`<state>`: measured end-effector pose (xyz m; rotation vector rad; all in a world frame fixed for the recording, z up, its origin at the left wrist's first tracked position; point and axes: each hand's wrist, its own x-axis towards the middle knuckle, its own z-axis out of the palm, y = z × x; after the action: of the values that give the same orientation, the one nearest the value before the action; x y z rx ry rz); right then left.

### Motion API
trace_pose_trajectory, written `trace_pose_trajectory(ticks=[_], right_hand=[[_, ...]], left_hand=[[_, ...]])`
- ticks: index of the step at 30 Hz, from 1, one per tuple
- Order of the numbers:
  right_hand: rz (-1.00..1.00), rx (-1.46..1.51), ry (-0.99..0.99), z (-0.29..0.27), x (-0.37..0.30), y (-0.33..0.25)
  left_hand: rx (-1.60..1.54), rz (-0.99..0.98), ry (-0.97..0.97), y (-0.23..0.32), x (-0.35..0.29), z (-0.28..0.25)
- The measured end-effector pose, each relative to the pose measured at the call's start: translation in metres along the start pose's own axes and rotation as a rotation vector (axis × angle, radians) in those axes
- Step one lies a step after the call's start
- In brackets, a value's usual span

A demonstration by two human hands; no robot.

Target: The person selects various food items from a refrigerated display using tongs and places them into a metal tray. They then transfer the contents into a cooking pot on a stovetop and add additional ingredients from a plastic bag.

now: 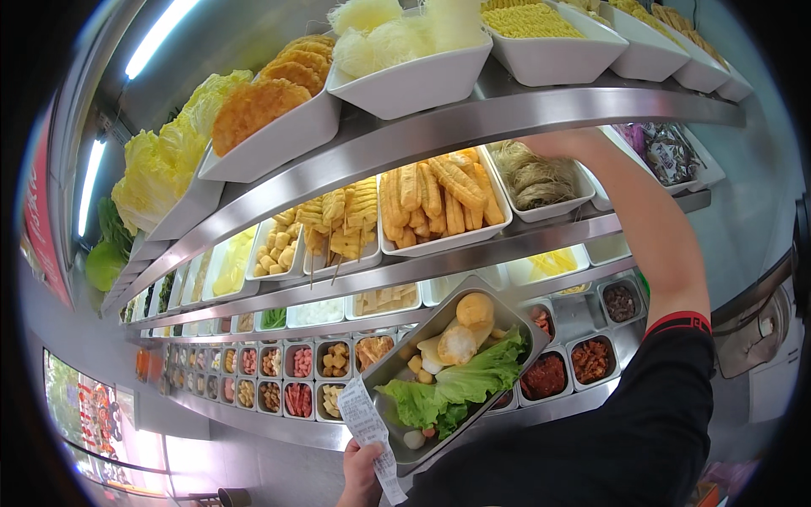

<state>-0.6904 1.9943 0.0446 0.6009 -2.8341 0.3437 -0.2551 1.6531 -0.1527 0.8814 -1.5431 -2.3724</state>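
My left hand [363,471] is closed on a long printed receipt [369,435] at the lower left corner of a metal tray [520,318], pinching the paper against it. The tray tilts in front of me. In it lie green lettuce leaves [460,384], round yellowish and pale pieces [475,311], and a few small balls [414,438]. My right arm stretches up to the middle shelf. There my right hand [553,144] is above a white bin of thin grey-brown dried noodles [532,175]; the upper shelf's rail hides its fingers.
Beside the noodles stand bins of fried dough sticks [441,196] and skewered tofu [342,221]. The upper shelf [507,114] carries cabbage [169,169], round fried cakes [262,101] and yellow noodles [532,21]. Below sit several small metal pans, including red sauce [543,377].
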Motion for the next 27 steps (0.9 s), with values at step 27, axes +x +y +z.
trace_pose_trajectory(ticks=[27], right_hand=[[-0.013, 0.313, 0.150, 0.092, -0.356, -0.085]], left_hand=[[0.035, -0.067, -0.155, -0.018, 0.036, -0.028]])
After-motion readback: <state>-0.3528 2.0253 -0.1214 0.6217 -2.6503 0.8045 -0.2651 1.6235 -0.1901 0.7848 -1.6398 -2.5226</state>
